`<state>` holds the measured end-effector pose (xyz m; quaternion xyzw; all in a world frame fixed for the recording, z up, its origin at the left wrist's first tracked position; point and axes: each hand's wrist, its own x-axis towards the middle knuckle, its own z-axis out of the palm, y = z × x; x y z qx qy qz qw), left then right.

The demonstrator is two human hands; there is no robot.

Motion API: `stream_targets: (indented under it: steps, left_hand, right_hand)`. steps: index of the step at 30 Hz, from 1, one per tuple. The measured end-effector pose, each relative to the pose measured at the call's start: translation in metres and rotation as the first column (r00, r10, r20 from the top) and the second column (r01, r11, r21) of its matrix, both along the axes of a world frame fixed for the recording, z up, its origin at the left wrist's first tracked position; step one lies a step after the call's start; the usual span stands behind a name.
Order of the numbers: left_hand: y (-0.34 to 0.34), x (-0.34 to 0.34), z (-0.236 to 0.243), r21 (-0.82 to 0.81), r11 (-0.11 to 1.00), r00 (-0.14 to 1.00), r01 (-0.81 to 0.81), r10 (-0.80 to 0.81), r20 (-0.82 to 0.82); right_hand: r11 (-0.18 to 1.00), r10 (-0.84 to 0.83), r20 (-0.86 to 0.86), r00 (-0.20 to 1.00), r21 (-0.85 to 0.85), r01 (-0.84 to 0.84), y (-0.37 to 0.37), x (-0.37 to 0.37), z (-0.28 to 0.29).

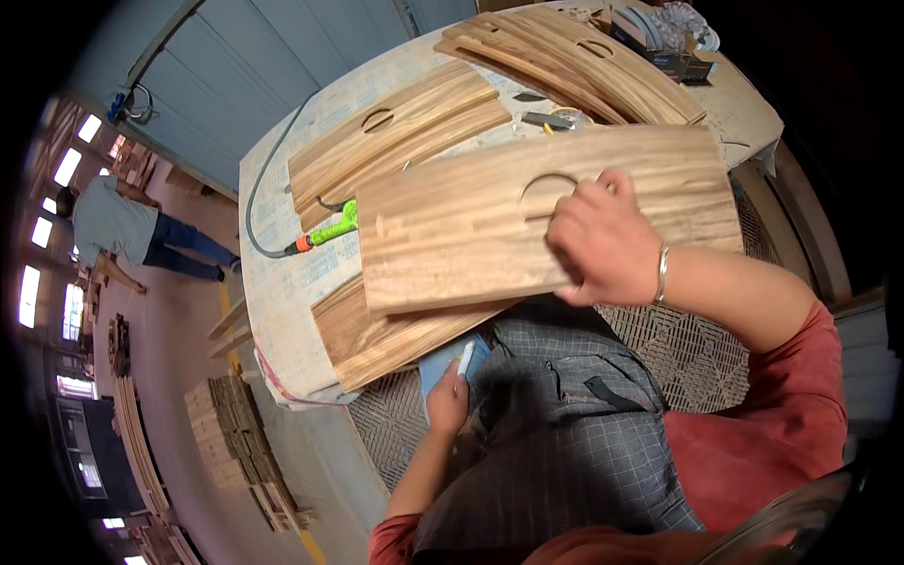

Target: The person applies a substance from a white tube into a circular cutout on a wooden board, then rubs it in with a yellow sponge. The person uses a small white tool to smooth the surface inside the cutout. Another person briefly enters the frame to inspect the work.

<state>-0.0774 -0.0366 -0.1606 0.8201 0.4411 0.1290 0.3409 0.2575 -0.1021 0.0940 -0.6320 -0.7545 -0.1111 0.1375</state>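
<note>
A wide light-brown wooden board (pixel 452 217) with a round hole is raised at a tilt over the table. My right hand (pixel 607 240) grips it beside the hole, fingers curled and a metal bangle on the wrist. Lower down, next to my lap, my left hand (pixel 447 400) is closed round a white stick-like thing (pixel 466 358), whose kind I cannot make out. A flat blue thing (pixel 438 367) lies against that hand; whether the hand holds it too, I cannot tell. Another wooden board (pixel 348 334) rests partly under the raised one, at the table's near edge.
On the covered table (pixel 282 348) lie a board with a hole (pixel 405 113), stacked boards (pixel 556 47) and a bright green air gun (pixel 334 226) with a hose (pixel 250 212). A cardboard box (pixel 678 64) stands far right. Another person (pixel 122 226) bends at the left, beyond a wood stack (pixel 226 428).
</note>
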Motion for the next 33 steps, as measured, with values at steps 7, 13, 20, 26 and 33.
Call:
stream_targets:
  steps: [7, 13, 20, 26, 33]
  left_hand:
    - [0.001, -0.001, 0.004, 0.002, 1.000, 0.999, 0.018, -0.018, 0.037]
    - [0.005, 0.005, 0.017, -0.141, 0.990, 1.000, -0.003, -0.001, -0.025]
    - [-0.002, -0.013, 0.087, 0.032, 0.992, 0.992, 0.124, -0.124, -0.004]
    - [0.053, 0.007, 0.186, 0.262, 0.929, 0.960, 0.261, -0.221, -0.172]
    - [0.140, 0.062, 0.215, 0.228, 0.712, 0.695, 0.664, -0.476, -0.539]
  right_hand:
    - [0.848, -0.530, 0.086, 0.844, 0.048, 0.528, 0.052, 0.136, 0.041]
    - [0.653, -0.743, 0.257, 0.618, 0.075, 0.753, 0.075, 0.256, -0.012]
    - [0.797, -0.596, 0.150, 0.789, 0.230, 0.559, 0.088, 0.209, -0.068]
    - [0.987, 0.138, -0.317, 0.938, -0.030, -0.155, 0.103, 0.034, -0.105]
    - [0.994, -0.070, -0.462, 0.884, -0.106, 0.023, 0.157, 0.005, -0.132]
